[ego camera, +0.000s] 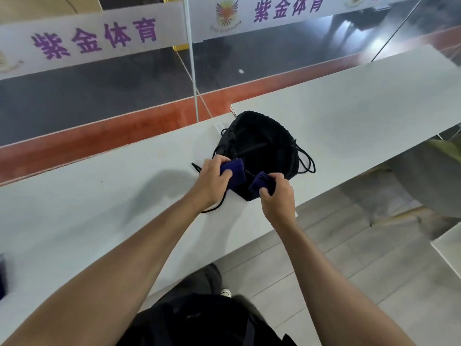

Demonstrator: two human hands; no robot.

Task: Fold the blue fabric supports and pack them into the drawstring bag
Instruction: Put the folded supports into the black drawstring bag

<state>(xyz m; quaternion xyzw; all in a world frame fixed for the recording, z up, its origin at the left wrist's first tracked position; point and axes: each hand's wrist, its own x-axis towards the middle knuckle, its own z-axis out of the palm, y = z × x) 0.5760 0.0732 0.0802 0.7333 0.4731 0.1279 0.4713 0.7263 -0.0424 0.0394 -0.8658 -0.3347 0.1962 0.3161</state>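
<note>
A black drawstring bag (262,143) lies on the white table (99,208), its cords trailing off both sides. My left hand (213,181) grips a folded blue fabric support (235,173) just in front of the bag. My right hand (277,196) holds a second folded blue support (262,183) beside it. The two supports sit close together over the bag's near edge. Whether the bag's mouth is open is hard to tell.
A second white table (361,101) stands at the right, butted against this one. A glass barrier with a printed banner (94,38) runs along the far side. A dark blue item (2,275) shows at the left edge. Tiled floor (349,258) lies below right.
</note>
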